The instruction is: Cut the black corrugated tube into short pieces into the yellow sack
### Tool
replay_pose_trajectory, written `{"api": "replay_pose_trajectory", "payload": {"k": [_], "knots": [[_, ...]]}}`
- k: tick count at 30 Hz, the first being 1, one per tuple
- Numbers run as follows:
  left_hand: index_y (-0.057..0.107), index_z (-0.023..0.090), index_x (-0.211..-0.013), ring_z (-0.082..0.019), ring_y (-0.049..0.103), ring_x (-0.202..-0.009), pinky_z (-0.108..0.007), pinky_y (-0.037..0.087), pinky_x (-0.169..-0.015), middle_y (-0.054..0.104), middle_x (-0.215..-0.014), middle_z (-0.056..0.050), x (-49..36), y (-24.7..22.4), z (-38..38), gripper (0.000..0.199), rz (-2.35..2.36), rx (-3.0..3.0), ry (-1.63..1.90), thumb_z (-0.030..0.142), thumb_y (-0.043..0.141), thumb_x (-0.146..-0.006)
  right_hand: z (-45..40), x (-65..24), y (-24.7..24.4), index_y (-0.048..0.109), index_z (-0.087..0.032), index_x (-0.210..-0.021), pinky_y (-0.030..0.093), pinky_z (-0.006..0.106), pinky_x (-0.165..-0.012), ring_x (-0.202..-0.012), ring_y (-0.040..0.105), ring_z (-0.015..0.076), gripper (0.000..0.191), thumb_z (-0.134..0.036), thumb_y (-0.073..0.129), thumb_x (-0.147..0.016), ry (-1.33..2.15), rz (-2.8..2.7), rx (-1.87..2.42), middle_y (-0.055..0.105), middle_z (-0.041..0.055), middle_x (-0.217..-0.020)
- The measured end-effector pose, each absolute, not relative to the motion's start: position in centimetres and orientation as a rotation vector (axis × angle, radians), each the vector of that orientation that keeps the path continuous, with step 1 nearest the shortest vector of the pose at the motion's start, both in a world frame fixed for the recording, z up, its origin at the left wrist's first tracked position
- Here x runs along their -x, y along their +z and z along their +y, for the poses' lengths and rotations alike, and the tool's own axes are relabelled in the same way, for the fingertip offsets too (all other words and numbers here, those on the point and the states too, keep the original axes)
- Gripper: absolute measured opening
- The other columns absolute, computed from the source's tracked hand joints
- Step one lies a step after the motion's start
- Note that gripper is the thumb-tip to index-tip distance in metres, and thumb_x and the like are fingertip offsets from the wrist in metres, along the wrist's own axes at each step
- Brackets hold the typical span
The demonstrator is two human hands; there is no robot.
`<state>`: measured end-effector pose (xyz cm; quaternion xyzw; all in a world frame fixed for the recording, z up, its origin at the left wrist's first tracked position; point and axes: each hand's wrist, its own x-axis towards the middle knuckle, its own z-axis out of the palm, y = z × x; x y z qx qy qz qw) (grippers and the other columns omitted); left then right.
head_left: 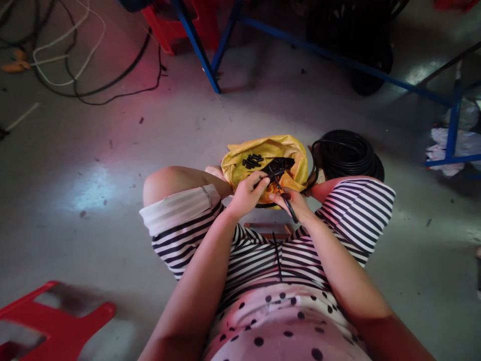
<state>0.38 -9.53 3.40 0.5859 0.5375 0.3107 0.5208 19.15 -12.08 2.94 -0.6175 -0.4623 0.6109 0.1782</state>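
Between my knees an open yellow sack (233,168) holds many short black cut pieces (252,161). Over the sack, my left hand (248,194) pinches a black tube or cable (276,174); its exact kind is hard to make out. My right hand (294,201) grips scissors with dark handles (289,207), their blades pointing up and left at the black length beside my left fingertips. Right of the sack lies a coil of black tubing or cable (347,154), and one strand of it runs down toward the sack.
A red stool (56,321) stands at the lower left, another red stool (199,25) at the top. A blue metal frame (323,52) crosses the upper right. Loose cables (112,85) lie on the floor at upper left. Whitish plastic bags (443,145) sit at right.
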Motion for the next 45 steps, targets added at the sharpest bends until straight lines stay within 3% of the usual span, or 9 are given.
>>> {"api": "replay_pose_trajectory", "payload": {"k": [9, 18, 29, 38, 45], "knots": [[0.067, 0.019, -0.108, -0.022, 0.068, -0.096, -0.033, 0.050, -0.092, 0.074, -0.104, -0.006, 0.2, 3.4, -9.4, 0.027, 1.224, -1.524, 0.595, 0.038, 0.050, -0.098, -12.0, -19.4, 3.2, 0.058, -0.020, -0.090, 0.039, 0.028, -0.069, -0.073, 0.051, 0.0148, 0.044, -0.058, 0.075, -0.077, 1.851, -1.269, 1.602, 0.055, -0.0029, -0.079], [0.066, 0.019, -0.112, -0.024, 0.068, -0.098, -0.033, 0.050, -0.089, 0.073, -0.106, -0.007, 0.3, 3.8, -9.5, 0.031, 1.168, -1.563, 0.464, 0.039, 0.048, -0.098, -11.7, -19.7, 4.0, 0.062, -0.017, -0.104, 0.043, 0.029, -0.073, -0.078, 0.055, 0.0171, 0.051, -0.058, 0.075, -0.078, 1.871, -1.394, 1.631, 0.060, 0.0008, -0.087], [0.065, 0.019, -0.107, -0.023, 0.067, -0.097, -0.034, 0.052, -0.090, 0.072, -0.101, -0.006, 0.7, 3.2, -9.1, 0.028, 1.202, -1.575, 0.498, 0.038, 0.047, -0.097, -12.1, -19.6, 3.7, 0.062, -0.018, -0.080, 0.037, 0.025, -0.061, -0.066, 0.050, 0.0148, 0.048, -0.064, 0.073, -0.075, 1.742, -1.493, 1.804, 0.057, -0.0014, -0.069], [0.062, 0.019, -0.103, -0.021, 0.065, -0.086, -0.032, 0.054, -0.077, 0.067, -0.088, -0.004, 0.6, 2.8, -9.5, 0.026, 1.259, -1.500, 0.546, 0.038, 0.047, -0.097, -12.3, -19.6, 3.7, 0.053, -0.021, -0.063, 0.032, 0.026, -0.055, -0.056, 0.048, 0.0145, 0.053, -0.069, 0.070, -0.074, 1.695, -1.484, 1.913, 0.052, -0.0020, -0.055], [0.063, 0.020, -0.102, -0.022, 0.064, -0.088, -0.033, 0.050, -0.082, 0.069, -0.094, -0.005, 0.4, 3.2, -9.4, 0.025, 1.170, -1.581, 0.412, 0.038, 0.047, -0.097, -11.9, -19.7, 3.9, 0.063, -0.018, -0.091, 0.042, 0.026, -0.066, -0.074, 0.057, 0.0166, 0.046, -0.060, 0.074, -0.076, 1.721, -1.527, 1.739, 0.064, 0.0001, -0.080]]}}
